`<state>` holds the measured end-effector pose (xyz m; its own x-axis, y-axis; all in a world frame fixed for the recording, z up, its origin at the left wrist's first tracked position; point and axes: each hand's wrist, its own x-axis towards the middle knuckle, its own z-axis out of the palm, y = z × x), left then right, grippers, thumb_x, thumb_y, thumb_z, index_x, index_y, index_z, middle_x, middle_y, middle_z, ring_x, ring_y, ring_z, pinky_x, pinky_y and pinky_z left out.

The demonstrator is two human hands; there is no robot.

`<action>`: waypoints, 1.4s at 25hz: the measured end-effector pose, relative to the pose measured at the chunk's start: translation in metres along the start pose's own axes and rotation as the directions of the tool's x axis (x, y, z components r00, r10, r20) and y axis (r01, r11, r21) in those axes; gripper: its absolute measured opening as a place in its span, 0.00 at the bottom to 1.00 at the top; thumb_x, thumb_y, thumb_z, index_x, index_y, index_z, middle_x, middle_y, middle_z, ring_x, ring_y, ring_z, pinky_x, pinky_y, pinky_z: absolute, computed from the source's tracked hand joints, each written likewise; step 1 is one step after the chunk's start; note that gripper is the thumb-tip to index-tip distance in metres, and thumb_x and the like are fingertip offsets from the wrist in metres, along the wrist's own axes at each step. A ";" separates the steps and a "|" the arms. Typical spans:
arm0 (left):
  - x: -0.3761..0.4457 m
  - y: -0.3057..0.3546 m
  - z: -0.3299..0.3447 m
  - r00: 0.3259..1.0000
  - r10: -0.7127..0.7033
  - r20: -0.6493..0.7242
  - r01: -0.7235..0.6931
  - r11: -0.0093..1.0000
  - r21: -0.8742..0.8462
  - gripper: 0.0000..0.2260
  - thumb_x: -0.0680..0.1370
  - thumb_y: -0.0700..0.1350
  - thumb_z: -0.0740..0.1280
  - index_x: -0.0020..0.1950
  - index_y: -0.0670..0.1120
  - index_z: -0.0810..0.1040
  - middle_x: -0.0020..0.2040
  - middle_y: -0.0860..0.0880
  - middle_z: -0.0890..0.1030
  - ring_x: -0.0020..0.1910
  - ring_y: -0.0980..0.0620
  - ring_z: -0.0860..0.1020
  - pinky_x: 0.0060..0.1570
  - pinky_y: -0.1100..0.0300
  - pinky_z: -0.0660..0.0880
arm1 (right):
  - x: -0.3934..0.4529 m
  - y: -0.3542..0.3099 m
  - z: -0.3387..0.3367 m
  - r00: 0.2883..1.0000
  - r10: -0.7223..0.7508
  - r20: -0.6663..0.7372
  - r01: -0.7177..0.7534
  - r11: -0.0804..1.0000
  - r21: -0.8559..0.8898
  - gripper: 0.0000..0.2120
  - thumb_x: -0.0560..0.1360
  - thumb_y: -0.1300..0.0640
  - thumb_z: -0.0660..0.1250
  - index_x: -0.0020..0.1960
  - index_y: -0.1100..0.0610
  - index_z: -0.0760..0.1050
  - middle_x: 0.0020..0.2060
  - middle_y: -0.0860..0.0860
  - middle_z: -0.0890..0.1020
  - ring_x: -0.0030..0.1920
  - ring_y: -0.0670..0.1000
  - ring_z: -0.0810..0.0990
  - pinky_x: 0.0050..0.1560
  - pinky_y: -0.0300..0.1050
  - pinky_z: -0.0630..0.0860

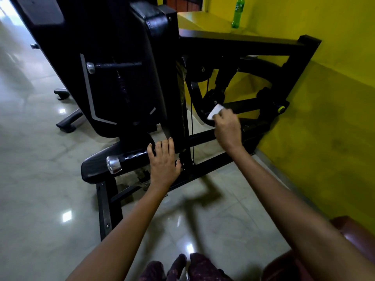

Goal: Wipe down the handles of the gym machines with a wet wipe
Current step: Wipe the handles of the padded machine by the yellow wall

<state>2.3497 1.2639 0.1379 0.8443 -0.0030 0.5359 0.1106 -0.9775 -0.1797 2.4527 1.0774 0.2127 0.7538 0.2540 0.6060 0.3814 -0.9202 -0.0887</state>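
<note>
Cable (pixel 191 126) ran taut just left of my right hand (pixel 227 128), whose grip pinched the wet wipe (pixel 215 112) against the machine's lower bar (pixel 243 106). My left hand (pixel 163 159) lay flat-fingered on the near handle (pixel 132 159), right of its chrome cap. Judging from that, the wipe might snag near the pulley (pixel 213 97) if I swept further left.

Both arms are bare and reach forward from the bottom of the view, pretty much stretched out. Left hand (pixel 164 159) is palm-down, back of the hand facing up, fingers fairly straight and a little spread, laid over a handle (pixel 129 159), thumb out to the right side. Not really wrapped around it as far as I can see. Right hand (pixel 227 128) is further out and higher, wrist bent slightly, fingers curled, pinching a wipe (pixel 215 112) that sticks out past the fingertips on the upper left. Right forearm runs diagonally up from the lower right. Knees show at the bottom edge, between the arms.
</note>
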 end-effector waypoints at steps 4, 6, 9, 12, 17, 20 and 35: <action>0.002 0.001 0.001 1.000 -0.010 0.001 0.010 1.000 0.001 0.36 0.65 0.57 0.71 0.66 0.40 0.65 0.57 0.40 0.76 0.59 0.43 0.67 0.64 0.43 0.57 | -0.034 -0.017 0.019 0.982 0.025 0.188 -0.086 0.943 0.322 0.05 0.72 0.67 0.65 0.47 0.64 0.78 0.43 0.58 0.78 0.46 0.57 0.77 0.39 0.43 0.71; 0.001 0.001 0.001 1.000 -0.009 0.004 0.009 1.000 -0.001 0.36 0.65 0.57 0.71 0.66 0.40 0.66 0.57 0.40 0.76 0.59 0.43 0.67 0.64 0.43 0.57 | -0.039 -0.014 0.017 0.979 0.000 0.202 -0.074 0.930 0.361 0.05 0.75 0.65 0.63 0.48 0.64 0.77 0.46 0.58 0.77 0.48 0.57 0.75 0.41 0.45 0.71; 0.002 0.002 0.002 1.000 -0.015 0.011 0.015 1.000 -0.010 0.35 0.66 0.57 0.70 0.66 0.40 0.65 0.58 0.40 0.75 0.59 0.43 0.67 0.64 0.43 0.57 | -0.044 -0.013 0.014 0.987 -0.045 0.156 -0.016 0.930 0.368 0.04 0.75 0.67 0.62 0.48 0.63 0.74 0.47 0.57 0.77 0.48 0.55 0.76 0.43 0.46 0.74; 0.001 0.001 0.003 1.000 -0.023 0.019 0.024 1.000 -0.013 0.35 0.66 0.57 0.70 0.66 0.40 0.65 0.58 0.40 0.75 0.59 0.42 0.68 0.64 0.43 0.57 | -0.053 -0.013 0.018 0.986 -0.014 0.166 -0.052 0.921 0.385 0.12 0.75 0.68 0.62 0.58 0.63 0.74 0.53 0.58 0.79 0.53 0.56 0.77 0.53 0.52 0.77; 0.002 0.002 0.001 0.999 -0.028 0.028 0.029 0.999 -0.015 0.36 0.66 0.57 0.71 0.66 0.40 0.65 0.58 0.40 0.75 0.59 0.42 0.69 0.65 0.43 0.57 | -0.047 -0.007 0.023 0.985 -0.083 0.152 0.022 0.931 0.364 0.19 0.69 0.74 0.66 0.58 0.64 0.78 0.56 0.61 0.80 0.58 0.61 0.78 0.63 0.58 0.68; 0.002 0.002 0.001 0.999 -0.023 0.032 0.024 1.000 -0.012 0.36 0.66 0.57 0.71 0.66 0.40 0.65 0.58 0.40 0.75 0.59 0.42 0.70 0.65 0.43 0.57 | -0.042 0.010 0.016 0.986 -0.068 0.154 0.014 0.945 0.328 0.21 0.67 0.77 0.65 0.57 0.62 0.79 0.55 0.59 0.81 0.57 0.63 0.79 0.58 0.55 0.74; 0.002 0.002 0.003 1.000 -0.020 0.014 0.020 1.000 -0.004 0.34 0.67 0.57 0.70 0.66 0.40 0.64 0.58 0.40 0.75 0.59 0.42 0.68 0.64 0.43 0.58 | -0.010 -0.011 -0.001 0.795 0.308 0.522 -0.593 0.575 0.564 0.11 0.74 0.64 0.64 0.56 0.62 0.70 0.44 0.54 0.73 0.43 0.51 0.72 0.36 0.38 0.64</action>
<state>2.3528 1.2625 0.1358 0.8493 0.0197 0.5275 0.1254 -0.9782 -0.1654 2.4400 1.0846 0.2085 0.9964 0.0742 0.0419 0.0741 -0.5120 -0.8558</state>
